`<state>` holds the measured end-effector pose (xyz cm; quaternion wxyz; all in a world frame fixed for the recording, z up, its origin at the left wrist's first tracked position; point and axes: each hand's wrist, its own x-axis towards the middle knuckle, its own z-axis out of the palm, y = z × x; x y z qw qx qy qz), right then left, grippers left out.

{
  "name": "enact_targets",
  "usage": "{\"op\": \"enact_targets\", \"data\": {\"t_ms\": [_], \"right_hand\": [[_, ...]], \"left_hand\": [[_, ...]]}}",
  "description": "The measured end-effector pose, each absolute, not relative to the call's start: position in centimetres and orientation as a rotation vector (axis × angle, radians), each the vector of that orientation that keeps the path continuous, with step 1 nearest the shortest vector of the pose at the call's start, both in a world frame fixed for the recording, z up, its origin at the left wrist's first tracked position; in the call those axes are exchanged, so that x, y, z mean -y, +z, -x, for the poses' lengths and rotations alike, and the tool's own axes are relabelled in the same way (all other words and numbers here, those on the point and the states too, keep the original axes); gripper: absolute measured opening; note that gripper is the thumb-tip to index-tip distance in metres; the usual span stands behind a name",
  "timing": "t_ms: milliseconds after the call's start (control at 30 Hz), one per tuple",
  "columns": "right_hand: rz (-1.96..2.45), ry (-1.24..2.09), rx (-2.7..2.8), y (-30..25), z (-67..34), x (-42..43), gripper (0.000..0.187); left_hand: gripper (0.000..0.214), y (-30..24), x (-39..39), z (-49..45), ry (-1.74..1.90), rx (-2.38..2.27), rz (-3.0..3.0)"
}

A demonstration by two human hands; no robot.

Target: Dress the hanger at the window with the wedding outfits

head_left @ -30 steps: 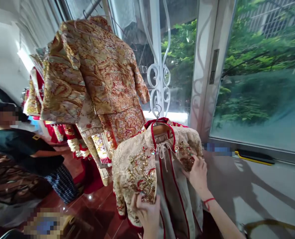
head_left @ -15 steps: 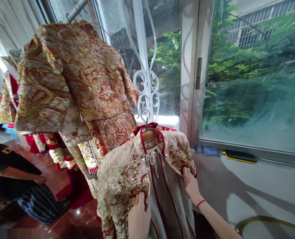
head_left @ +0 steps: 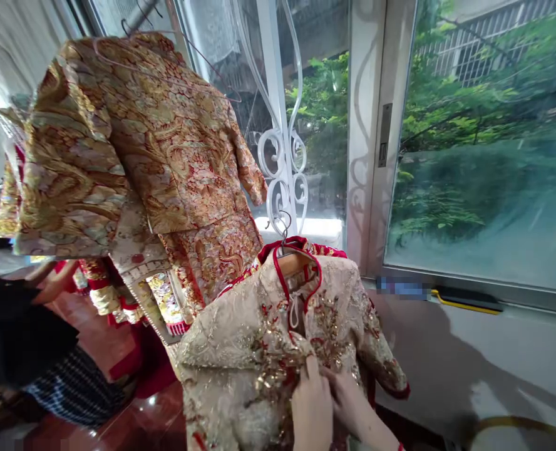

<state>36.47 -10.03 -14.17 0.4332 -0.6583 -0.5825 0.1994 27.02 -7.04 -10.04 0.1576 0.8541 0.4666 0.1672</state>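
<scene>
A cream jacket (head_left: 240, 332) with gold beading and red piping hangs on a hanger (head_left: 285, 233) in front of me. Both my hands meet at its front opening, below the collar. My left hand (head_left: 312, 401) pinches one front edge, fingers bent. Right beside it, my right hand (head_left: 350, 398) is closed at the other front edge, its fingertips partly hidden. The two front panels lie together over the lining, and a thin white tie (head_left: 295, 313) shows at the neck. Behind the collar a red garment (head_left: 301, 243) peeks out.
To the left hangs a large gold brocade jacket (head_left: 165, 144), with more red and gold garments beyond. A person in dark clothing (head_left: 19, 332) stands at the far left. White scrolled ironwork (head_left: 280, 150) fronts the window. A black and yellow brush-like tool (head_left: 468, 300) lies on the sill.
My hands have come together at the middle, drawing the jacket's front panels over the lining that was exposed. The person at the left has raised their arms.
</scene>
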Motion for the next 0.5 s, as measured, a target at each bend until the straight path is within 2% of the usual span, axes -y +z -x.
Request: {"op": "enact_targets", "data": {"t_ms": [100, 333, 433, 500], "right_hand": [[1.715, 0.434, 1.534, -15.5, -36.2, 8.4, 0.034], [1.709, 0.436, 1.525, -15.1, -35.3, 5.6, 0.041], [1.543, 0.550, 1.330, -16.8, -38.1, 8.1, 0.029], [1.465, 0.583, 0.995, -19.6, -41.4, 10.7, 0.021]], "left_hand": [[0.040, -11.1, 5.0, -26.3, 0.537, -1.322, -2.428], [0.031, -12.6, 0.7, -25.0, 1.031, -1.173, -2.274], [0.028, -13.8, -0.2, -22.8, 1.090, -1.006, -2.126], [0.025, -15.9, 0.3, -19.8, 1.126, -0.948, -2.003]]}}
